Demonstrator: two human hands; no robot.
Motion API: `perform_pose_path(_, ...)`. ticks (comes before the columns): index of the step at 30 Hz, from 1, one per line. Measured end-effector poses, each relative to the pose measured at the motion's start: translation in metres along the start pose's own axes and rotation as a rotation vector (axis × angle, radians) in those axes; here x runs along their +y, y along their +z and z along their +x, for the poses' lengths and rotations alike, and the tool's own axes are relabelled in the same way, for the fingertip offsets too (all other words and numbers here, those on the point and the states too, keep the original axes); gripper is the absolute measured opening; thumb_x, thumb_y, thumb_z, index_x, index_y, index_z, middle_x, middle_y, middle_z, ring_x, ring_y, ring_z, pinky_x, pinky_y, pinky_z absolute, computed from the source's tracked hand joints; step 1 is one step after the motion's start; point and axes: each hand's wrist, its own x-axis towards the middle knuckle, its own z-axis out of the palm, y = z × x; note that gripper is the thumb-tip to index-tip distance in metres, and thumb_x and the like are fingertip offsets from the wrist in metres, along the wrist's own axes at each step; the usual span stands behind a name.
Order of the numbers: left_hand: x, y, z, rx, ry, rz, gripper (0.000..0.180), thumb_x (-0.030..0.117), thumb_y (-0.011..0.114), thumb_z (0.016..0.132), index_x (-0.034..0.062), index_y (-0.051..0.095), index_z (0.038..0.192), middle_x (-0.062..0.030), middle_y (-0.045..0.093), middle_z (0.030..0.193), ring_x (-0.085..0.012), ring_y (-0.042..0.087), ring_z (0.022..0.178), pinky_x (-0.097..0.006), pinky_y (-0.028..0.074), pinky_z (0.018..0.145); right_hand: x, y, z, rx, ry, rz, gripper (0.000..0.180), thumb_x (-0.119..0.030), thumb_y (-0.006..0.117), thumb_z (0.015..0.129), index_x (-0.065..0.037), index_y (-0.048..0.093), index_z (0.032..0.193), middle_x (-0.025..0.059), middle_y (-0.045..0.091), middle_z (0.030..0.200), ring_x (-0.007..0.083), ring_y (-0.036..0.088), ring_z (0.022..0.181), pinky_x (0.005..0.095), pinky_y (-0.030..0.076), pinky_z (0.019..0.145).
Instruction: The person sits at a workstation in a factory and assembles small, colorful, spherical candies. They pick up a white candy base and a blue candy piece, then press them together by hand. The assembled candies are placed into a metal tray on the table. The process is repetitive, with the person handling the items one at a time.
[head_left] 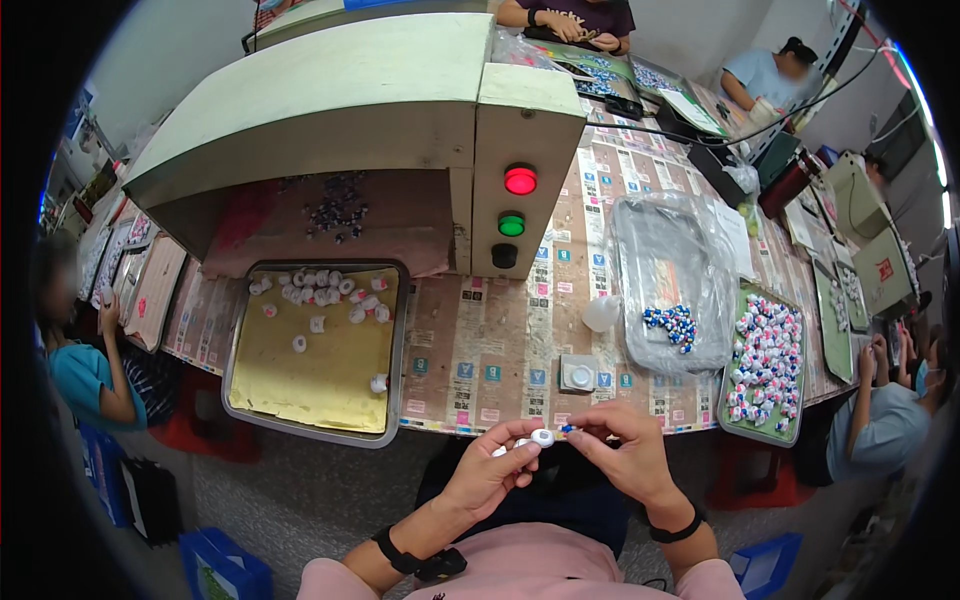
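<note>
"As things stand, how far along is this?"

"Your left hand [478, 478] closes its fingers [508, 428] around white pieces [543, 438]; your right hand [630, 448] pinches a small blue piece [567, 428] just beside them at three o'clock, seemingly not yet joined."

"What's left?"

"Loose white pieces [321, 297] at ten o'clock, loose blue pieces [683, 325] at one; the multicoloured heap [765, 360] at two looks finished, I'd judge."

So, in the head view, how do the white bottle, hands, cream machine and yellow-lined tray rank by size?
Cream machine
Yellow-lined tray
Left hand, right hand: too alike to rank
White bottle
</note>
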Motion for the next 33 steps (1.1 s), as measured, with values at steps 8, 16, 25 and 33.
perform_pose_path(8, -0.003, 0.006, 0.0, 0.044, 0.075, 0.253, 0.028, 0.01, 0.066, 0.088, 0.0031, 0.061, 0.115, -0.0008, 0.062, 0.088, -0.0038, 0.053, 0.068, -0.016, 0.041, 0.051, 0.003, 0.0, -0.007, -0.082, 0.002, 0.012, 0.017, -0.005, 0.072, 0.079, -0.003, 0.071, 0.096, 0.0068, 0.065, 0.084, 0.0091, 0.057, 0.064, 0.0218, 0.045, 0.057)
perform_pose_path(16, -0.007, 0.006, -0.004, 0.069, 0.187, 0.409, 0.027, 0.012, 0.069, 0.086, 0.0008, 0.065, 0.111, -0.0002, 0.061, 0.08, -0.0033, 0.05, 0.061, -0.016, 0.038, 0.05, 0.012, 0.004, -0.011, -0.117, -0.008, 0.011, 0.016, -0.005, 0.073, 0.077, -0.004, 0.072, 0.093, 0.0067, 0.063, 0.078, 0.0121, 0.057, 0.064, 0.0245, 0.044, 0.057)
perform_pose_path(25, -0.011, 0.011, 0.002, 0.092, 0.119, 0.278, 0.027, 0.002, 0.065, 0.086, -0.0024, 0.062, 0.112, -0.0076, 0.062, 0.082, -0.0103, 0.056, 0.063, -0.02, 0.042, 0.049, 0.018, -0.006, -0.01, -0.164, -0.02, 0.17, 0.016, -0.009, 0.07, 0.081, -0.003, 0.07, 0.096, 0.0073, 0.063, 0.083, 0.0151, 0.059, 0.075, 0.0265, 0.046, 0.063)
perform_pose_path(33, 0.008, -0.001, -0.002, 0.057, 0.091, -0.002, 0.033, 0.009, 0.058, 0.088, -0.0022, 0.055, 0.119, -0.0114, 0.059, 0.107, -0.0171, 0.058, 0.084, -0.026, 0.047, 0.058, 0.068, -0.102, -0.035, 0.664, 0.032, -0.227, 0.012, -0.003, 0.068, 0.08, -0.003, 0.069, 0.092, 0.0049, 0.064, 0.083, 0.0113, 0.059, 0.071, 0.0246, 0.047, 0.063)
